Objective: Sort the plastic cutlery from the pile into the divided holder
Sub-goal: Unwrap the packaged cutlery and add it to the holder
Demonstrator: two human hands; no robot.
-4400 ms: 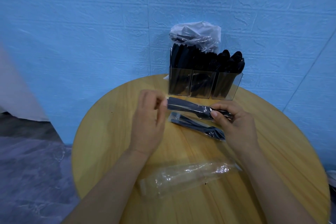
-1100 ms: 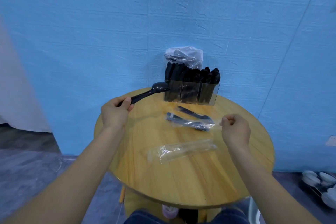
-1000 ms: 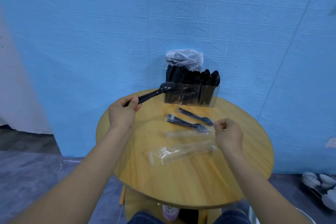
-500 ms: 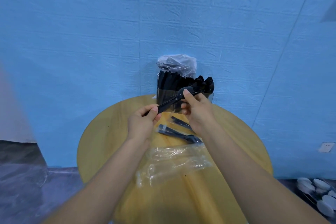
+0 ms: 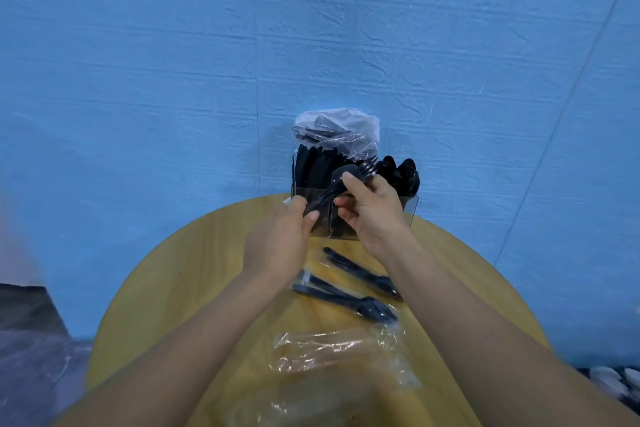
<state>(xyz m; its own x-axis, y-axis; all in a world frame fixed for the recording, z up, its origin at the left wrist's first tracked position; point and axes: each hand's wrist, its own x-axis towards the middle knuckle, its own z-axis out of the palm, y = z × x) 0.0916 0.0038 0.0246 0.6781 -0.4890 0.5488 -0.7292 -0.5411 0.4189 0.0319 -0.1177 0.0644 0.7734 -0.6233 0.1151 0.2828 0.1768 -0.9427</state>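
You now have the bare cutlery [image 5: 341, 180] in both hands, held up just in front of the holder [image 5: 353, 215] at the table's [image 5: 194, 274] far edge. A second ago only your left hand [image 5: 280, 239] held it, out toward the left edge, while your right was down by the wrappers. Now your left hand pinches the handle end and your right hand [image 5: 372, 210] has come up to pinch near the head, where a spoon bowl and fork tines show together. That looks like a set being split for separate compartments. Two wrapped sets [image 5: 349, 284] still lie mid-table behind your wrists, and empty wrappers [image 5: 332, 350] sit nearer you, so the sort is not finished.
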